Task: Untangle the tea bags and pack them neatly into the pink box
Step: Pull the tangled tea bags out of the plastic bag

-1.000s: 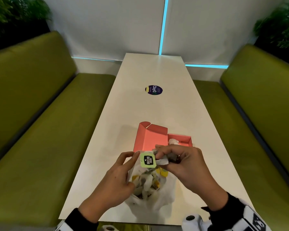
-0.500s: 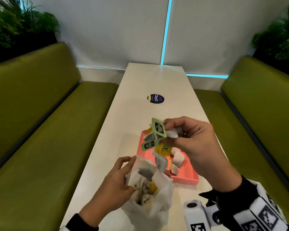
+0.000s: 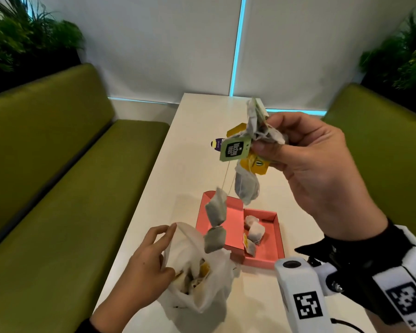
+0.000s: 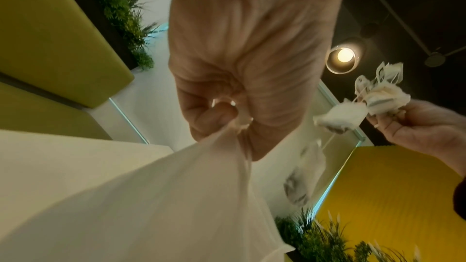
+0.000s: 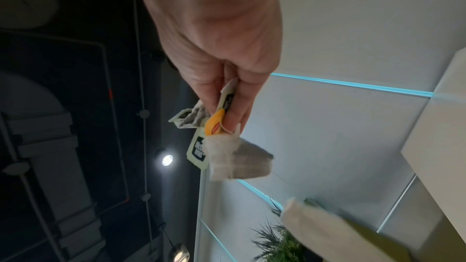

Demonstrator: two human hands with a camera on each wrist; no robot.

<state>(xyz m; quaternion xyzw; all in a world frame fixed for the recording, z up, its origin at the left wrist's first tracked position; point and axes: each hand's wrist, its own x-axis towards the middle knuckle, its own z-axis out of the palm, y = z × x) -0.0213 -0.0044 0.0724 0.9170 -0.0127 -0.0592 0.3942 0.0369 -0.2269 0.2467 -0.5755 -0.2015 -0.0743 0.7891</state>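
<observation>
My right hand (image 3: 322,169) is raised above the table (image 3: 192,140), its grip pinching a tangled clump of tea bags (image 3: 257,131) between thumb and fingertips; the right wrist view shows the same pinch, with a yellow tag (image 5: 215,123) and a green tag (image 3: 235,149) caught among the fingers. From the clump, thin strings run down toward 7 o'clock, and several tea bags hang on them in the air: one grey bag (image 3: 246,187) just under my thumb, two more (image 3: 216,210) lower down, dangling over the left edge of the pink box (image 3: 274,259). The box lies open on the table at about 5 o'clock from the dangling bags, its lid flap folded out to the left, and a few loose tea bags (image 3: 253,230) already lie inside its tray. My left hand (image 3: 142,267) is low at 7 o'clock from the box, its grip closed on the rim of a white plastic bag (image 3: 202,284); the left wrist view shows the film bunched between thumb and curled fingers. More tea bags and yellow tags show inside the bag's open mouth. The bag stands on the table, touching the near left corner of the box. Green benches (image 3: 58,188) flank the table on both sides.
</observation>
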